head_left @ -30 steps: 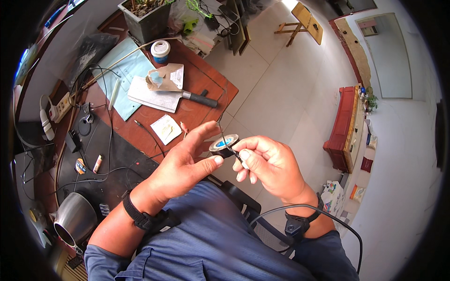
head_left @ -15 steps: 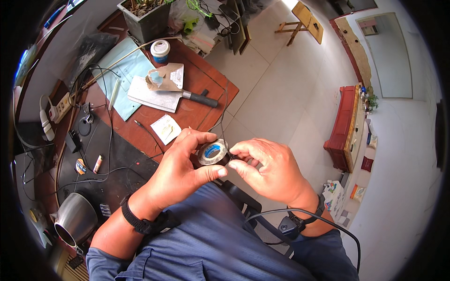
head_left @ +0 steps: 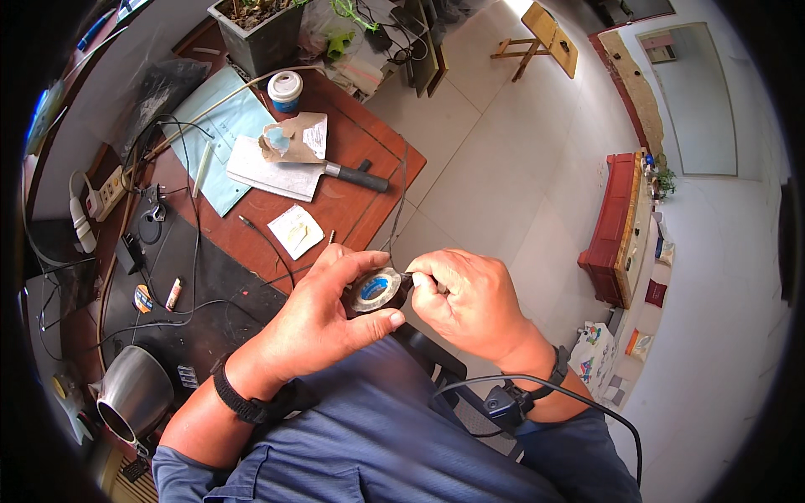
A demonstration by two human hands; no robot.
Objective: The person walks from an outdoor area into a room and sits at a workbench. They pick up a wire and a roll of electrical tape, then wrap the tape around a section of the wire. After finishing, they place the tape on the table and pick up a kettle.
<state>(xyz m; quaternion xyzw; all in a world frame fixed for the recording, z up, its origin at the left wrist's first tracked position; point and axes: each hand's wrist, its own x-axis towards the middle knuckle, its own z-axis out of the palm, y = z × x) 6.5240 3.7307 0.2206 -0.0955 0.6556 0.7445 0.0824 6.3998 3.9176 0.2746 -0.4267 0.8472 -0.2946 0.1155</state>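
Both hands are up over the lap. Left hand (head_left: 323,323) cradles a small tape roll (head_left: 375,290) flat, thumb clamping it steady, so right hand (head_left: 470,302) can pinch at its edge, probably hunting the loose end.

On the roll of tape (head_left: 376,290) I hold between my left hand (head_left: 323,323) and right hand (head_left: 470,302), I see a round blue label on its core. A small white paper packet (head_left: 295,230) lies flat on the brown table (head_left: 369,205), just beyond my left hand. A torn, crumpled white wrapper (head_left: 293,138) rests farther back on a grey sheet. A white tub with a blue band (head_left: 285,88) stands near the planter. On the floor at right I see colourful printed packages (head_left: 594,352) beside a red cabinet.
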